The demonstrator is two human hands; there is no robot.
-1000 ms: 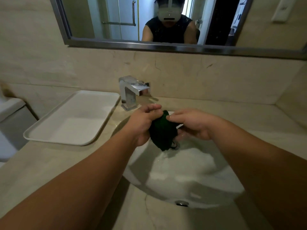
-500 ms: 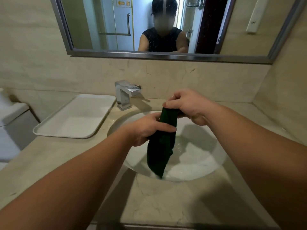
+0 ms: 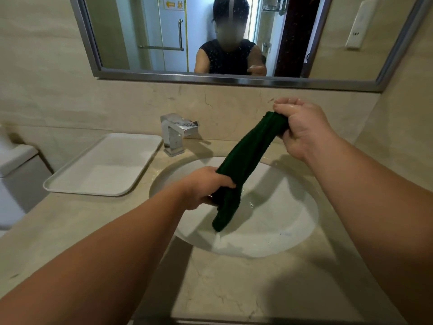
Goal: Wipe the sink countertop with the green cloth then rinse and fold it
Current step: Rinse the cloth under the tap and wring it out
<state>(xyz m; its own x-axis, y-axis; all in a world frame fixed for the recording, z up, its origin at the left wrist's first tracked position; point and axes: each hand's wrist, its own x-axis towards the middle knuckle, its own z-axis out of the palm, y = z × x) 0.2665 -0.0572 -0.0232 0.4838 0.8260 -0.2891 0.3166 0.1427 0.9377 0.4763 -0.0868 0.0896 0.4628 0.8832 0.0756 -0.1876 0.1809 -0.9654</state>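
A dark green cloth (image 3: pixel 250 156), bunched into a long roll, stretches diagonally over the white sink basin (image 3: pixel 276 226). My right hand (image 3: pixel 302 127) grips its upper end, raised near the back wall. My left hand (image 3: pixel 206 186) is clenched around the roll lower down, over the basin's left side. The cloth's loose tail (image 3: pixel 225 214) hangs below my left hand into the basin. The beige stone countertop (image 3: pixel 234 289) surrounds the sink.
A chrome faucet (image 3: pixel 174 134) stands behind the basin at the left, with no water running. A white tray (image 3: pixel 105 165) lies on the counter to the left. A toilet tank (image 3: pixel 16 165) sits at the far left. A mirror (image 3: pixel 234 36) hangs above.
My right hand has lifted the cloth's upper end up and to the right, pulling the balled cloth out into a long roll. My left hand has slid down along it.
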